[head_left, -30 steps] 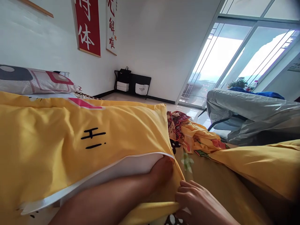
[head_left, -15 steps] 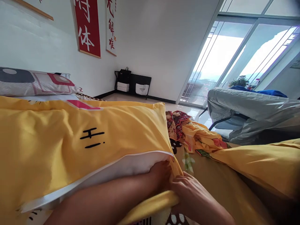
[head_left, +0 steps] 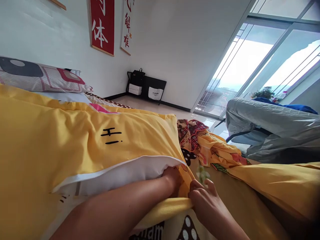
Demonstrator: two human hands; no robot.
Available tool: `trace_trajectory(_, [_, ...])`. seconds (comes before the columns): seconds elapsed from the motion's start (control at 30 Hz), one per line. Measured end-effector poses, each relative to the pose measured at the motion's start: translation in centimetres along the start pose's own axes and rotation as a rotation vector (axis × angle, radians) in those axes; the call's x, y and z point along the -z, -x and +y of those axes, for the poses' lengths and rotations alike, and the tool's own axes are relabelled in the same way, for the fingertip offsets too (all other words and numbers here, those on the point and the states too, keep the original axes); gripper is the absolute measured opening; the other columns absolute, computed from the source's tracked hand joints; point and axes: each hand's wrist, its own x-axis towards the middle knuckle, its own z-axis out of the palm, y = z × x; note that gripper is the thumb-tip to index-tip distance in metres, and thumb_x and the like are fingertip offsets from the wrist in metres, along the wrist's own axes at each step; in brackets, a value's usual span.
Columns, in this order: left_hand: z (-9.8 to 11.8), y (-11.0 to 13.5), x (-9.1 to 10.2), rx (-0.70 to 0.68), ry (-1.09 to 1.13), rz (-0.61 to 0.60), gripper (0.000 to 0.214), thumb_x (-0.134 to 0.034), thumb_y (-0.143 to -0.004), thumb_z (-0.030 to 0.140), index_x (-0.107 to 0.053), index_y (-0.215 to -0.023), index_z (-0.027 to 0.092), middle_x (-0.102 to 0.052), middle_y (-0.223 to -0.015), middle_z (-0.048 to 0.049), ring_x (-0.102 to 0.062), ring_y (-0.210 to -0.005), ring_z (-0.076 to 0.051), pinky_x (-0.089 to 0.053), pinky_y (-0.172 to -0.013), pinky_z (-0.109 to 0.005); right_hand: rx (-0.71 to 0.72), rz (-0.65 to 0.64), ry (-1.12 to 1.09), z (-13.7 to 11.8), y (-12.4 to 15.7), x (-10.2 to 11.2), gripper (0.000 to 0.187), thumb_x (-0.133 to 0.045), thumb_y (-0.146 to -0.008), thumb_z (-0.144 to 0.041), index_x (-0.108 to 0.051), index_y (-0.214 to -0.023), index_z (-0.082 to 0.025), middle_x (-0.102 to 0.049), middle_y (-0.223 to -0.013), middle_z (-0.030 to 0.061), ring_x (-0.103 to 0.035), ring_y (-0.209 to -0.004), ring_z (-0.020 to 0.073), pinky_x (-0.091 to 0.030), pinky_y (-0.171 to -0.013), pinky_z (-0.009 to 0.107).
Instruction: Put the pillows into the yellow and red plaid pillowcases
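While my left hand (head_left: 172,178) is tucked inside the cover (head_left: 75,140) at its open corner, against the white filling (head_left: 125,175), I cannot tell whether it grips or only presses. My right hand (head_left: 207,203), just beside it, pinches the cover's lower edge. I judge I'm seating the filling in that corner. The next move calls for a taut edge and a deeper push.

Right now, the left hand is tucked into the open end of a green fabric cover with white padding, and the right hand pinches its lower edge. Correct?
No: the head view shows the fabric cover is yellow, not green. The left hand is tucked into its open end by the white padding, and the right hand pinches its lower edge.
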Motion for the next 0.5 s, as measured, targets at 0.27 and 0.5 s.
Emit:
trace_trajectory(0.27, [1.5, 0.1, 1.4, -0.389, -0.041, 0.179, 0.021, -0.047, -0.092, 0.021, -0.068, -0.088, 0.018, -0.07, -0.092, -0.0036, -0.062, -0.084, -0.016, -0.044, -0.079, -0.03, 0.021, -0.017, 0.131, -0.5, 1.7, 0.8, 0.036, -0.043, -0.07, 0.009, -0.062, -0.063, -0.021, -0.064, -0.077, 0.0031, -0.056, -0.091, 0.0215, -0.024, -0.093, 0.041])
trace_trajectory(0.5, [2.7, -0.9, 0.6, -0.131, -0.035, 0.189, 0.017, -0.054, -0.089, 0.02, -0.069, -0.092, 0.012, -0.07, -0.097, -0.0099, -0.06, -0.101, -0.022, -0.043, -0.093, -0.034, 0.027, -0.105, 0.074, -1.0, 1.4, 2.0, 0.03, -0.047, -0.067, 0.005, -0.062, -0.058, -0.02, -0.062, -0.067, 0.0048, -0.059, -0.091, 0.0214, -0.022, -0.092, 0.04])
